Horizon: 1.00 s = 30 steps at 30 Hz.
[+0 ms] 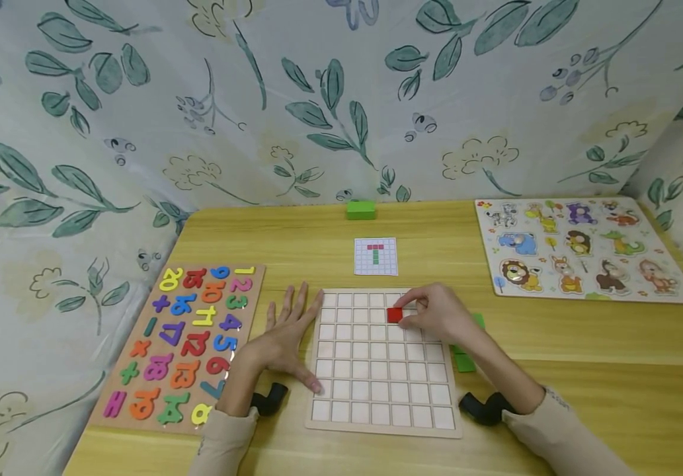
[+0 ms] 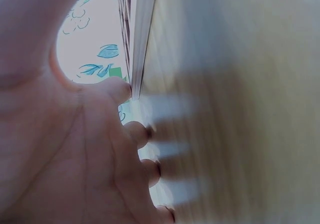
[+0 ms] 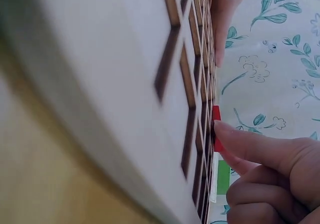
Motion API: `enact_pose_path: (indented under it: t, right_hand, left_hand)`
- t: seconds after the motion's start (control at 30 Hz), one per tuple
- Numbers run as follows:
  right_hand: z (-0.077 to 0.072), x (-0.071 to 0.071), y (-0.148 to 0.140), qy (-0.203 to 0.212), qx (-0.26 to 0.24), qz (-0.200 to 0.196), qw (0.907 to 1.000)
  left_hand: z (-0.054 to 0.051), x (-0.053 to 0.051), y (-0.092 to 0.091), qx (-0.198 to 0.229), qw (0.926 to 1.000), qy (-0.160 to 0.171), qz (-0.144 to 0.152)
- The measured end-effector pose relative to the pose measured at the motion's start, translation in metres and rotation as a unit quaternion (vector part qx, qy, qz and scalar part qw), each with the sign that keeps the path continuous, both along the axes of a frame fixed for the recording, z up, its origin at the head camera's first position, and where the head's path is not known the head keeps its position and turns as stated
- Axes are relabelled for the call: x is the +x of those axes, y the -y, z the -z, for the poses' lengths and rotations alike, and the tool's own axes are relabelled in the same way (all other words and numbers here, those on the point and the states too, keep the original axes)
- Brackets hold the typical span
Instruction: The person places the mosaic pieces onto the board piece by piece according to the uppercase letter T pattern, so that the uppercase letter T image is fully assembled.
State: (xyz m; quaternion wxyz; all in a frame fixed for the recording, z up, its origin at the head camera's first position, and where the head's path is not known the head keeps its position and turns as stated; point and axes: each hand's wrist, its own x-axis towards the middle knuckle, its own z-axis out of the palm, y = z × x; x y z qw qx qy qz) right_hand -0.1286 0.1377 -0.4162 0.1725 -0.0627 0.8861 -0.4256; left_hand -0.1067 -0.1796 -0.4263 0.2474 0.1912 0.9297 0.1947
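Pinching the red tile [image 1: 395, 315] between thumb and finger, the right hand [image 1: 439, 314] lies just right of it. Tile: grid board [image 1: 383, 429], second row from far edge, fifth column from left; seating unclear. Left hand [image 1: 284, 344], fingers spread, at left edge, farther off.

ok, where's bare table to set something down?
Bare table: between the pattern card and the animal puzzle; also in front of that puzzle, right of the right hand, which pinches a red tile. Crowded: the gap between number board and grid, with the left hand over it, and the grid's right edge, where green tiles lie.
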Motion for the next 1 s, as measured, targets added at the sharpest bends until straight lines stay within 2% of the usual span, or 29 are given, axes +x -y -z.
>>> enact_pose_path:
  t: [0.23,0.5,1.0]
  right_hand:
    - [0.0009,-0.0019,0.0010,-0.007,0.011,0.001,0.9999]
    - [0.0041,-0.0027,-0.0021,-0.014,-0.010,-0.008,0.9998]
    - [0.0078,-0.0047,-0.0068,0.011,-0.044,-0.028,0.9986]
  left_hand:
    - [0.0004,-0.0004,-0.0006,-0.001,1.0000,0.002,0.000]
    - [0.0001,-0.0007,-0.0006,0.004,1.0000,0.001,-0.003]
    - [0.0008,-0.0003,-0.0008,0.003,1.0000,-0.002,-0.001]
